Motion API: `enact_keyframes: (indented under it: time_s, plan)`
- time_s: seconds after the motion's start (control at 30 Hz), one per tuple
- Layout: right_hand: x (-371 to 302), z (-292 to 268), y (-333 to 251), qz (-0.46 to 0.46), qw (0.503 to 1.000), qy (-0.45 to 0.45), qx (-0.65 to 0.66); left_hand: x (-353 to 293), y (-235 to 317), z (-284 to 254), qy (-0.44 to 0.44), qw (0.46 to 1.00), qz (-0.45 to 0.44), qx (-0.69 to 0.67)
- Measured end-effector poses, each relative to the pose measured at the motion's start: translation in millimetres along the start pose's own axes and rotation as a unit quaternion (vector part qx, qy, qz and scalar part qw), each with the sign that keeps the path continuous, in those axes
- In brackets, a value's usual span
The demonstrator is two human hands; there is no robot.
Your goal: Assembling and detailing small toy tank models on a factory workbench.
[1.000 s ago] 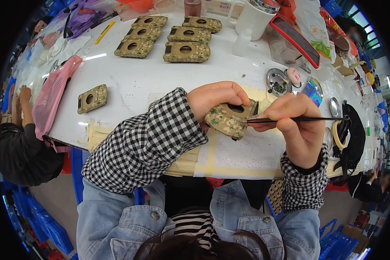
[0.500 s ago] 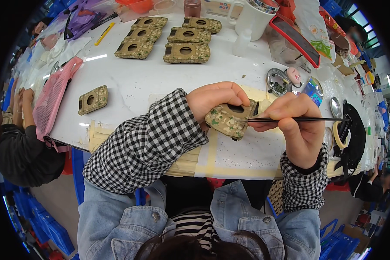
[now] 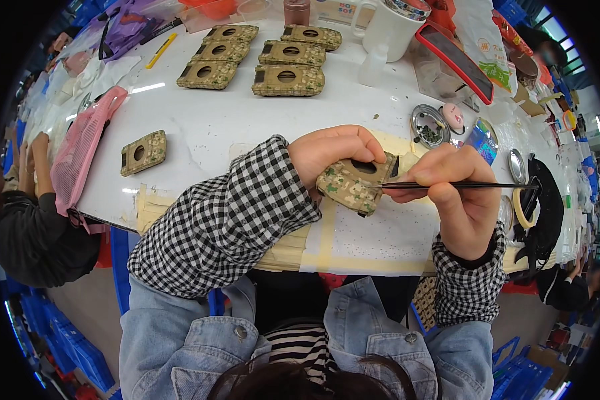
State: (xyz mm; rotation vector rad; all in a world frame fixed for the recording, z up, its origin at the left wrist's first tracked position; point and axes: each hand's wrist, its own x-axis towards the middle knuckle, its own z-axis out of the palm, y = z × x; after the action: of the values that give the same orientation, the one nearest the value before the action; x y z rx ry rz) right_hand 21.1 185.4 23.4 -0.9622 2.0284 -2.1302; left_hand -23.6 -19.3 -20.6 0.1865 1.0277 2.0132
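My left hand (image 3: 328, 152) is closed round a small camouflage-painted toy tank hull (image 3: 349, 188), tilted, its oval opening turned up. In my right hand (image 3: 465, 197) is a pair of slim black tweezers (image 3: 503, 185), pinched between thumb and fingers. The tweezers lie nearly level, and their tips meet the hull's right side. Whether anything tiny sits between the tips cannot be made out. Under both hands lies a white sheet (image 3: 380, 243) edged with yellowish tape and dotted with specks. A single matching hull (image 3: 152, 152) rests on the table to the left.
Several more camouflage hulls (image 3: 288, 80) stand in two rows at the back. Right of my hands are a round metal dish of dark bits (image 3: 440, 135), a tape roll (image 3: 519, 208) and a black bag (image 3: 547, 200). A red-cased phone (image 3: 455, 63) leans near a white mug (image 3: 390, 33). A pink mesh bag (image 3: 87, 150) lies left, beside another person's arm.
Both hands, the hull and the tweezers keep almost the same place, with only a very slight shift. At the far left the other person's hands have moved a little.
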Motion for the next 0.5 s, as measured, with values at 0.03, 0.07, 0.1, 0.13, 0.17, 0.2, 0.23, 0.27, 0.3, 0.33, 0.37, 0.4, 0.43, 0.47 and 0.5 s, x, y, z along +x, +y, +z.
enact_keyframes:
  time_s: [0.03,0.07,0.1,0.13,0.17,0.2,0.23,0.27,0.3,0.33,0.37,0.4,0.43,0.47,0.5]
  plan:
    - [-0.1,0.4,-0.1,0.0,1.0,0.001,0.002,0.2,-0.5,0.0,0.002,1.0,0.001,0.0]
    - [-0.3,1.1,-0.1,0.003,1.0,0.007,0.006,0.6,-0.9,0.1,0.004,1.0,0.002,0.001]
    - [-0.7,2.2,-0.2,0.006,1.0,0.013,0.011,0.9,-0.5,1.1,0.011,1.0,-0.003,0.013]
    - [-1.0,2.8,-0.2,0.009,1.0,0.02,0.015,1.2,0.5,2.8,0.018,0.999,-0.008,0.026]
    - [-1.0,2.8,-0.3,0.009,1.0,0.019,0.013,1.2,1.2,3.7,0.025,0.999,-0.013,0.039]
    - [-1.0,2.8,-0.3,0.009,1.0,0.018,0.012,1.1,1.2,3.5,0.023,0.999,-0.013,0.041]
    - [-1.0,2.8,-0.4,0.01,1.0,0.018,0.011,1.1,1.0,2.9,0.022,0.999,-0.013,0.043]
    - [-1.0,2.2,-0.2,0.009,1.0,0.015,0.007,1.0,0.7,2.2,0.02,0.999,-0.013,0.045]
    - [-1.0,1.1,0.0,0.009,1.0,0.013,0.003,0.7,0.3,1.1,0.015,0.999,-0.01,0.042]
    - [-1.0,0.7,0.1,0.009,1.0,0.01,0.0,0.3,0.0,-0.4,0.01,0.999,-0.008,0.038]
    - [-1.1,0.9,0.1,0.009,1.0,0.011,0.0,0.1,-0.1,-1.5,0.005,0.999,-0.005,0.035]
    - [-1.1,1.1,0.1,0.009,1.0,0.013,0.0,0.1,0.0,-1.9,0.003,0.999,-0.004,0.036]
    - [-1.1,1.2,0.0,0.008,1.0,0.014,0.0,0.1,0.1,-2.3,0.001,0.999,-0.004,0.037]
    - [-1.3,0.8,0.3,0.008,1.0,0.013,-0.002,0.4,0.1,-2.4,-0.001,0.999,-0.004,0.037]
    - [-1.5,0.2,0.6,0.007,1.0,0.013,-0.004,0.5,0.1,-2.0,-0.002,0.999,-0.004,0.034]
